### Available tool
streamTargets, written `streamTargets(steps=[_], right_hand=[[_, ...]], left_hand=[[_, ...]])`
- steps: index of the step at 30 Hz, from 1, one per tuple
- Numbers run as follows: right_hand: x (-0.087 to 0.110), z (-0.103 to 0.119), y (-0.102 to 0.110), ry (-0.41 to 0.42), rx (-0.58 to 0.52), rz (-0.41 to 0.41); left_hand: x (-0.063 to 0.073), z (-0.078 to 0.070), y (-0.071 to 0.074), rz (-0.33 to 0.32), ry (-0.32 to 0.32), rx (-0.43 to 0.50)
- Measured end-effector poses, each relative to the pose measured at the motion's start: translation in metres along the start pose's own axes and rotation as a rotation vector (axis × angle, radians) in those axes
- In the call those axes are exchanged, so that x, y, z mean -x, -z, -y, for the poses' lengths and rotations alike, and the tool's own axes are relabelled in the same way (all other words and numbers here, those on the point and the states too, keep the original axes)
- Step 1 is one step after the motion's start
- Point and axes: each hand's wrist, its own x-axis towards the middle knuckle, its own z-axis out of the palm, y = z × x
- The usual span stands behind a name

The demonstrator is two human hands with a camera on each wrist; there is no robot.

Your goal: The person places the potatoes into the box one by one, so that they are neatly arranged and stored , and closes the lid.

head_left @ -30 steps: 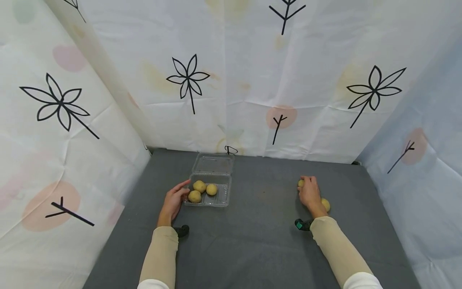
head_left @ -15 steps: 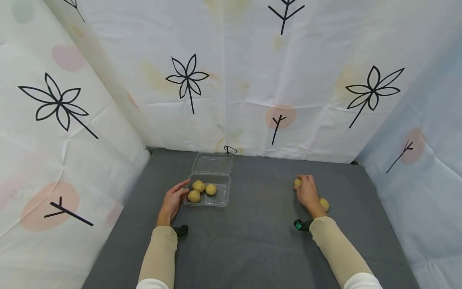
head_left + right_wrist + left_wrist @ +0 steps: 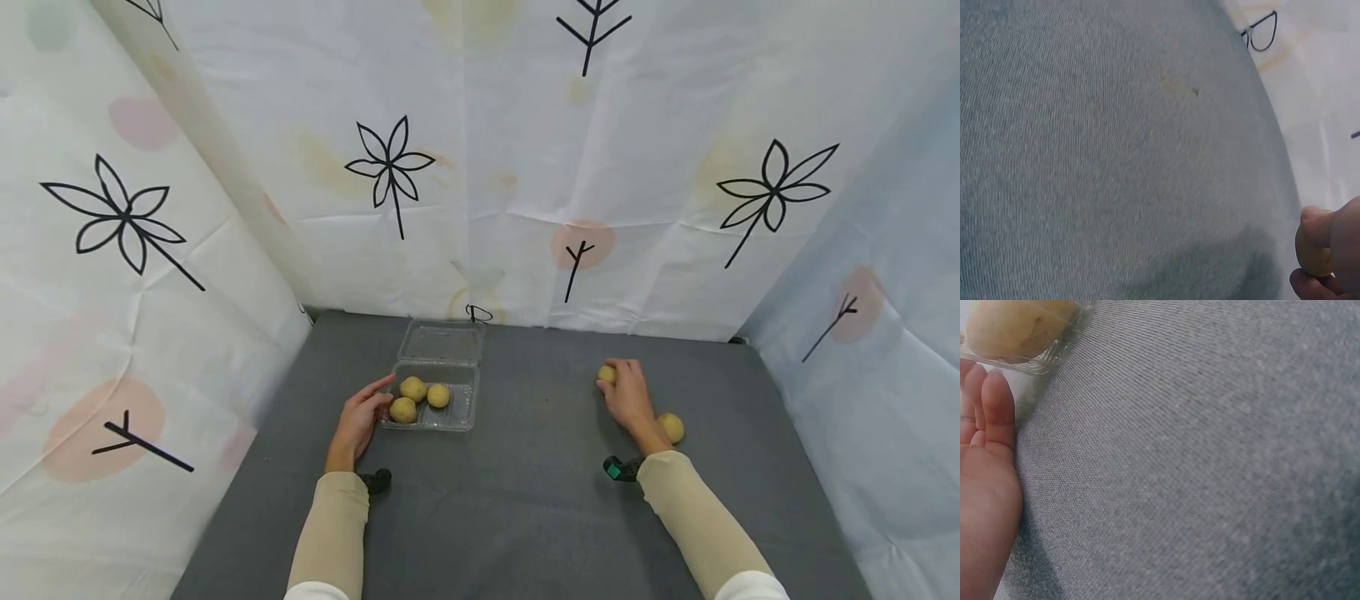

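Note:
My right hand [image 3: 628, 398] pinches a small yellow potato [image 3: 607, 374] between thumb and fingers, over the right part of the table. The right wrist view shows the same potato [image 3: 1311, 253] partly hidden by the thumb and fingers. Below that wrist lies another potato [image 3: 671, 427]. A clear plastic clamshell box [image 3: 463, 412] stands left of centre, its lid [image 3: 442, 340] folded back, with three potatoes [image 3: 412, 388] inside. At the box's left side rests my left hand [image 3: 360, 421], index finger extended along the rim. In the left wrist view its fingertips [image 3: 997, 394] are right at the box's lower edge.
Dark grey cloth covers the table [image 3: 525, 500]. White curtains [image 3: 510, 167] printed with black plant drawings enclose the back and both sides. A black strap-mounted device [image 3: 621, 469] sits at the right wrist, and a similar one [image 3: 377, 481] at the left.
My right hand has moved left with the potato, away from the potato lying on the table, more of which now shows. The left hand and the box have stayed in place.

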Motion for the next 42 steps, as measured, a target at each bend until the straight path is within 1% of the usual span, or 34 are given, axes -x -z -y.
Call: streamTargets(steps=[4,9,12,16,21,25,31,35,37,42], right_hand=[[-0.001,0.009,-0.002,0.009,-0.017,-0.001],[-0.002,0.023,-0.007,0.038,-0.038,-0.009],[-0.002,0.031,-0.011,0.067,-0.046,-0.012],[-0.001,0.041,-0.015,0.104,-0.048,-0.017],[0.0,0.053,-0.019,0.155,-0.039,0.003],[0.001,0.062,-0.022,0.207,-0.028,-0.001],[0.005,0.073,-0.027,0.279,-0.032,-0.036],[0.009,0.08,-0.029,0.293,-0.028,-0.009],[0.011,0.085,-0.03,0.296,-0.028,0.006],[0.013,0.096,-0.035,0.297,-0.059,0.039]], left_hand=[[0.0,0.003,0.002,-0.006,0.002,0.011],[-0.001,0.004,0.003,0.012,0.002,0.008],[-0.003,0.005,0.004,0.021,-0.001,0.01],[-0.005,0.004,0.003,0.017,-0.003,0.006],[-0.004,0.003,0.002,0.007,0.006,0.003],[0.0,-0.003,0.0,0.01,0.016,0.021],[0.011,-0.017,-0.003,0.042,0.024,0.043],[0.014,-0.022,-0.004,0.045,0.029,0.041],[0.012,-0.019,-0.003,0.038,0.029,0.041],[0.002,-0.002,-0.001,0.006,0.008,0.021]])
